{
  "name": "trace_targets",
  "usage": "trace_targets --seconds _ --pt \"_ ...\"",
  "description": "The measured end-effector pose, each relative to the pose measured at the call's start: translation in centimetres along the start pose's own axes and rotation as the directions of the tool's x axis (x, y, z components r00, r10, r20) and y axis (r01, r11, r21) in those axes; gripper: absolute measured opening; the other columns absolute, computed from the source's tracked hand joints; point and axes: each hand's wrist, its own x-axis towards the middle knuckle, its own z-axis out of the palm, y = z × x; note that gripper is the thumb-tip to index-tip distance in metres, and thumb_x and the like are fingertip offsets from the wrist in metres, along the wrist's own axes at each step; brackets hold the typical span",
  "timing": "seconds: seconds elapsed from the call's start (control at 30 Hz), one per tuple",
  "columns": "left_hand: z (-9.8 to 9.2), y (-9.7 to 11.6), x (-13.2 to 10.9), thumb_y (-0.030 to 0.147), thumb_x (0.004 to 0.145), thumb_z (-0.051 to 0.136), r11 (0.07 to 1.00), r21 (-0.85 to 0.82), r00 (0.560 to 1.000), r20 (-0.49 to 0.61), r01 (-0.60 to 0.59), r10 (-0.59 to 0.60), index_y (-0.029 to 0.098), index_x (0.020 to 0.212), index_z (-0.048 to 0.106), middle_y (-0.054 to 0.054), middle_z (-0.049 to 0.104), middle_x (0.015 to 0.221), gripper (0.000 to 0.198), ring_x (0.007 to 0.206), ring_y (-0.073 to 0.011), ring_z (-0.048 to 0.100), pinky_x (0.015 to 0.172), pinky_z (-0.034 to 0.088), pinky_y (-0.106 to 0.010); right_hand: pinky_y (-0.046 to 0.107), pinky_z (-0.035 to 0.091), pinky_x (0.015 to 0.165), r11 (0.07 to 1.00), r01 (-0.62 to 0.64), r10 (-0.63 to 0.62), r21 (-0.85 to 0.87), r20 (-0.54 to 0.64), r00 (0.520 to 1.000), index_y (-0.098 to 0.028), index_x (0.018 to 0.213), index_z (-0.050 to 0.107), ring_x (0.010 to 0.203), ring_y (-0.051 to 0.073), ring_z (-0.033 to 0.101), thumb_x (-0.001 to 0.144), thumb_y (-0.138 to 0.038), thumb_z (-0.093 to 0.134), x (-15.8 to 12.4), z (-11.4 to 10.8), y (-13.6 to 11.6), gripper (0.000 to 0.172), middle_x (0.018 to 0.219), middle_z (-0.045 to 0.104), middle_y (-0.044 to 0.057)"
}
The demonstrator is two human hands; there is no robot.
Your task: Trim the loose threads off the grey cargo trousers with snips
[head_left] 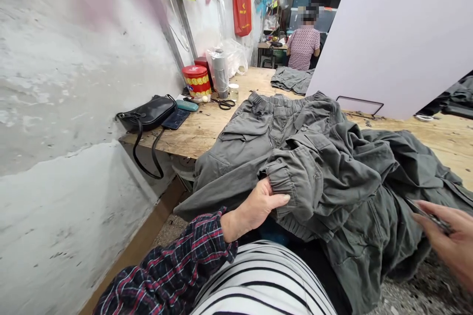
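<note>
Grey-green cargo trousers (pixel 291 142) lie bunched over the plywood table's front edge, with a second leg heaped to the right. My left hand (pixel 258 204) rests flat against the elasticated leg cuff (pixel 284 192), fingers together and pointing right. At the lower right, my right hand (pixel 449 238) pinches a thin metal tool (pixel 428 216) just above the heaped cloth. The tool's exact kind is hard to tell, as my fingers cover part of it.
The plywood table (pixel 195 128) runs along a rough plaster wall (pixel 74 74). On it are a black handbag (pixel 148 113), red tin (pixel 196 81), steel flask (pixel 220 73), black-handled scissors (pixel 223 104) and a folded grey garment (pixel 291 79). A co-worker (pixel 303 44) stands beyond. A pale board (pixel 395 34) blocks the right.
</note>
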Motion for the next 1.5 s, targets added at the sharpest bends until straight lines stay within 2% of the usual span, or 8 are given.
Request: trace_targets --seconds 0.27,0.43,0.53,0.67,0.83,1.0,1.3,1.5 --pt "1.2 0.1 0.2 0.017 0.067 0.069 1.000 0.006 0.997 0.077 0.011 -0.011 0.015 0.105 0.065 -0.007 0.068 0.100 0.037 0.093 -0.0216 0.061 0.087 0.044 -0.033 0.027 0.048 0.070 0.945 0.144 -0.188 0.293 0.130 0.974 -0.023 0.089 0.065 0.077 0.015 0.060 0.080 -0.030 0.059 0.1 9.8 -10.3 0.013 0.088 0.063 0.003" --pt "1.2 1.3 -0.2 0.039 0.082 0.053 0.964 0.266 0.997 0.066 0.015 -0.034 0.010 0.092 0.066 -0.008 0.069 0.082 0.033 0.075 -0.0190 0.062 0.074 0.049 -0.032 0.023 0.035 0.048 0.840 -0.225 -0.064 0.494 0.502 0.862 -0.018 0.062 0.051 0.052 0.010 0.040 0.082 -0.043 0.053 0.7 8.9 -10.7 0.032 0.057 0.044 -0.002" --pt "1.6 1.8 0.2 0.033 0.084 0.048 0.686 0.672 0.960 0.211 -0.279 0.184 0.012 0.092 0.066 -0.010 0.068 0.090 0.029 0.085 -0.0203 0.061 0.082 0.047 -0.033 0.023 0.028 0.044 0.751 -0.427 -0.010 0.504 0.655 0.756 -0.019 0.059 0.044 0.050 0.008 0.028 0.079 -0.050 0.054 0.6 6.4 -11.0 0.038 0.054 0.032 -0.004" --pt "1.8 1.4 1.7 0.023 0.081 0.047 0.129 0.875 0.837 0.390 -0.467 0.385 0.012 0.081 0.066 -0.013 0.068 0.087 0.022 0.085 -0.0210 0.062 0.082 0.047 -0.032 0.025 0.031 0.047 0.671 -0.479 -0.007 0.566 0.651 0.759 -0.020 0.058 0.037 0.053 0.012 0.033 0.085 -0.046 0.047 0.1 3.3 -11.2 0.039 0.056 0.034 -0.002" --pt "1.8 0.5 2.8 0.021 0.077 0.049 -0.172 0.891 0.781 0.452 -0.421 0.430 0.013 0.066 0.063 -0.010 0.065 0.067 0.019 0.066 -0.0178 0.060 0.066 0.047 -0.027 0.028 0.035 0.054 0.977 0.016 -0.097 0.215 0.371 0.924 -0.021 0.069 0.050 0.055 0.014 0.042 0.082 -0.047 0.053 0.0 3.1 -10.7 0.029 0.060 0.048 0.000" --pt "2.2 0.4 2.4 0.023 0.075 0.052 -0.229 0.889 0.782 0.457 -0.396 0.424 0.013 0.058 0.059 -0.008 0.062 0.057 0.021 0.055 -0.0163 0.056 0.054 0.041 -0.027 0.035 0.035 0.079 0.843 0.489 -0.423 -0.226 0.286 0.860 -0.019 0.091 0.054 0.068 0.016 0.052 0.090 -0.035 0.042 0.0 5.9 -10.7 0.020 0.074 0.057 0.003" --pt "2.2 -0.2 2.3 0.019 0.070 0.051 -0.105 0.913 0.822 0.401 -0.394 0.403 0.014 0.052 0.054 -0.005 0.055 0.051 0.020 0.050 -0.0132 0.047 0.052 0.036 -0.026 0.033 0.032 0.076 0.782 0.550 -0.495 -0.294 0.243 0.834 -0.019 0.083 0.053 0.061 0.014 0.049 0.091 -0.026 0.041 -0.3 6.4 -11.3 0.016 0.065 0.054 -0.001" --pt "0.5 1.9 -1.1 0.020 0.067 0.055 0.730 0.642 0.956 0.289 -0.233 0.051 0.013 0.062 0.058 -0.001 0.054 0.058 0.009 0.056 -0.0104 0.045 0.057 0.039 -0.023 0.031 0.037 0.073 0.902 0.381 -0.339 -0.205 0.211 0.917 -0.019 0.090 0.055 0.066 0.016 0.055 0.092 -0.034 0.036 0.8 5.8 -8.8 0.024 0.072 0.061 0.002"
